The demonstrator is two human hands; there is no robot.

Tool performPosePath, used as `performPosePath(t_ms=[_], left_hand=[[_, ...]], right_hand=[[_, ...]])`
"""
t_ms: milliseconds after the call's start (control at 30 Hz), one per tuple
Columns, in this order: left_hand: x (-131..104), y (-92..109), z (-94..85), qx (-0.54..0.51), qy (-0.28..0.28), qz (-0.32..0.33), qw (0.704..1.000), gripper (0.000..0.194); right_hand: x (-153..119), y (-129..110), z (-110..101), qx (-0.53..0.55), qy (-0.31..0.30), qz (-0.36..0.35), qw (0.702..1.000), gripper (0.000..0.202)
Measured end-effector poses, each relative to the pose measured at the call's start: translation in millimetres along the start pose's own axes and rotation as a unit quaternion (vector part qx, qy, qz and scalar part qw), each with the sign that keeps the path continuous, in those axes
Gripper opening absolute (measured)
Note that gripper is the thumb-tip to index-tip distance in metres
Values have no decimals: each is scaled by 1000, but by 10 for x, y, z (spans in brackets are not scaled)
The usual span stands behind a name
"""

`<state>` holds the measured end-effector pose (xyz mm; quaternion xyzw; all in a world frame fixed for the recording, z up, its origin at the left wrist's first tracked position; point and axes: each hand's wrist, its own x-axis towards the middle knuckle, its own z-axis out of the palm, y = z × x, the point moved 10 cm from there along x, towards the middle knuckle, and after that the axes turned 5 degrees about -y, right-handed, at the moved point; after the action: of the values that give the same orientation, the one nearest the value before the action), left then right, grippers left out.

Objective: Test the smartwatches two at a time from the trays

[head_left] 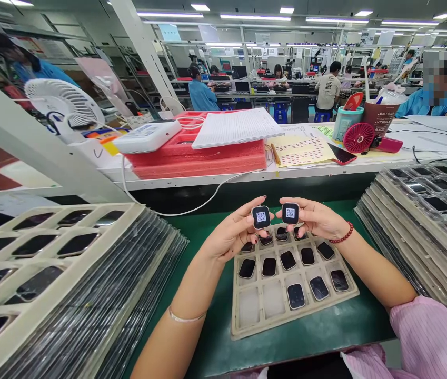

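Note:
Between thumb and fingers, my left hand [237, 229] grips a square smartwatch body [261, 217] whose lit screen shows a QR code. A second smartwatch body [290, 213], also lit with a QR code, is pinched in my right hand [318, 218]. The two watches are held up side by side, slightly apart, screens toward me. Below them on the green bench lies a pale compartment tray [247, 329] with several dark-screened watch bodies [296, 296]. Two compartments at its near left hold no watch. My hands hide part of the tray's far row.
Tall stacks of filled trays stand at the left [100, 295] and the right [400, 247]. Behind the bench, a shelf [215, 181] carries red foam [199, 166], papers, a white fan [65, 105], a small pink fan [358, 138] and cups. A white cable [207, 202] hangs down. Other people sit farther back.

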<state>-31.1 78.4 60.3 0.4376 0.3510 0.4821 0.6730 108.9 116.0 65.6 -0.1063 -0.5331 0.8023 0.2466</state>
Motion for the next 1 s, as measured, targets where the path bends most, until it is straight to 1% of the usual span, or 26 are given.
performPosePath(t_ms=[100, 200, 333, 433, 667, 800, 1000], left_hand=[[0, -10, 40, -7, -18, 9, 1000, 76], [12, -36, 65, -4, -16, 6, 1000, 73], [25, -42, 74, 7, -12, 3, 1000, 72], [31, -39, 59, 17, -8, 2, 1000, 71], [64, -75, 4, 23, 5, 3, 1000, 60], [97, -116, -49, 19, 12, 6, 1000, 54], [164, -157, -101, 13, 10, 9, 1000, 51]], right_hand=[[21, 28, 28, 12, -21, -9, 1000, 50], [62, 73, 4, 0, -10, -25, 1000, 48], [86, 119, -7, -12, -6, -25, 1000, 51], [86, 118, -4, -20, -7, -21, 1000, 50], [97, 102, -5, -13, -1, -18, 1000, 51], [116, 125, -59, -24, 13, -19, 999, 51], [163, 151, -132, -44, 22, -34, 998, 51]])
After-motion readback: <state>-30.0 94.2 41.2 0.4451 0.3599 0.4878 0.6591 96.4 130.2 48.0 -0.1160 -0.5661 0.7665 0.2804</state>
